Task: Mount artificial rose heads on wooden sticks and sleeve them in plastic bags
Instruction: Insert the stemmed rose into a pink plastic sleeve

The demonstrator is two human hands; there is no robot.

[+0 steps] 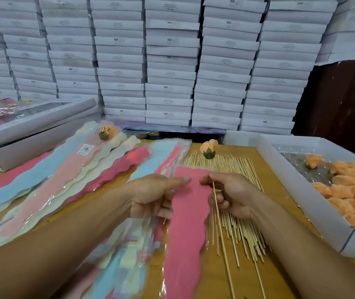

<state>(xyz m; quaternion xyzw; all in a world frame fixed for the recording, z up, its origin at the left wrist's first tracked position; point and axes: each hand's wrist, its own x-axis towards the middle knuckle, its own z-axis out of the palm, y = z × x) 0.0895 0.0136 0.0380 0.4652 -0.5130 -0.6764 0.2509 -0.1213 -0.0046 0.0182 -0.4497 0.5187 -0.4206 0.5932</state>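
Both forearms reach forward over the wooden table (204,275). The left hand (152,196) pinches the edge of a pink plastic sleeve (188,225). The right hand (231,196) grips one wooden stick (221,229) beside it. Loose sticks (235,167) lie beneath, an orange rose head (209,148) resting on them. A white tray of rose heads (314,214) sits right; stacked white boxes (170,61) fill the back.
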